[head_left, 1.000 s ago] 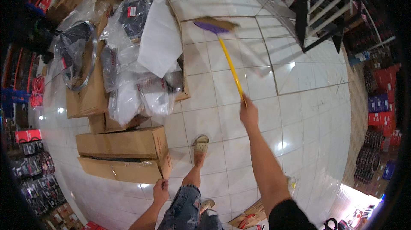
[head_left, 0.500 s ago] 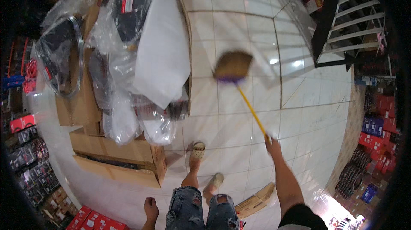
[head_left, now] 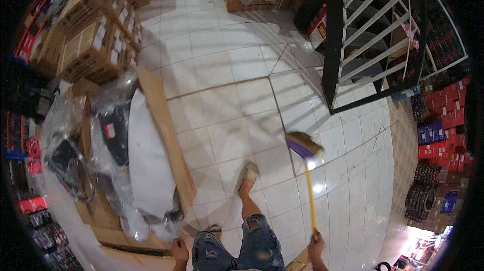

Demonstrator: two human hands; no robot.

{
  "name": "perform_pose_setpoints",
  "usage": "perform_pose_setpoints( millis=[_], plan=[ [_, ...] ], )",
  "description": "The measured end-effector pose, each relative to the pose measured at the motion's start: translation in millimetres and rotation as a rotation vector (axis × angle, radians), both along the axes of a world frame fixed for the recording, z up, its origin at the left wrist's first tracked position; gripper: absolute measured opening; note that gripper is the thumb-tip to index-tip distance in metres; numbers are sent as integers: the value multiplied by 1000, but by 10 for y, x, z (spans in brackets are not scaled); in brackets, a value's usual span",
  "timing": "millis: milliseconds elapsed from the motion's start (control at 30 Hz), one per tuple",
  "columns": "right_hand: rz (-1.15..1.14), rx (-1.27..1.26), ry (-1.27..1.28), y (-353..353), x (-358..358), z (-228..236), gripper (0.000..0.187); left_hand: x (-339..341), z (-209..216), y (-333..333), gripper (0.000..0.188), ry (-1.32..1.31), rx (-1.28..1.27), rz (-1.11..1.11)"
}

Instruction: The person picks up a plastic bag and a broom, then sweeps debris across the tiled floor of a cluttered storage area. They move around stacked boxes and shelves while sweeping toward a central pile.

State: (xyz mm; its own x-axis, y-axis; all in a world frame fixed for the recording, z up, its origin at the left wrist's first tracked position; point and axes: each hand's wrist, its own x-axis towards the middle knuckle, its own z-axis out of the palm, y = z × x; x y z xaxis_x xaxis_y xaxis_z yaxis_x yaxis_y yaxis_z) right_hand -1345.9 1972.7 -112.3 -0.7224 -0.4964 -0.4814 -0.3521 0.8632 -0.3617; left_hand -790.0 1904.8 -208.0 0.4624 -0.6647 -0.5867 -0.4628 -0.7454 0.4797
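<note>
In my right hand [head_left: 316, 247] is the yellow handle of a broom [head_left: 310, 198], with the fingers wrapped round its upper end. The handle runs forward to a brown bristle head [head_left: 308, 142] with a purple band, low over the white tiles and slightly blurred. My left hand [head_left: 180, 250] hangs by my left leg, its fingers curled in and nothing visible in them. Closest to it is a large open carton [head_left: 164, 124] holding clear plastic bags and a white sheet [head_left: 146, 155].
A black metal frame with white bars [head_left: 373, 34] stands ahead on the right. Stacked cartons [head_left: 96, 34] are at the far left, and another carton [head_left: 247, 1] is at the far side. Red boxes [head_left: 446, 99] and tyres line the right. White tiled floor [head_left: 217, 79] lies between them.
The broom head has swung to the right and now points forward near the barred frame. My view has shifted forward, and one foot has stepped ahead. The right hand still grips the handle.
</note>
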Motion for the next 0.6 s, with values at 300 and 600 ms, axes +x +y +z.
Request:
perform_pose_setpoints(
  millis=[300, 600],
  plan=[
    [809, 267, 186, -4581, -620, -1743, 42, -1367, 448, -3101, 17, 50, -141, -248],
    [171, 217, -65, -3987, -1426, -551, 43, -1320, 385, -5525, 15, 152, -106, -55]
  ],
)
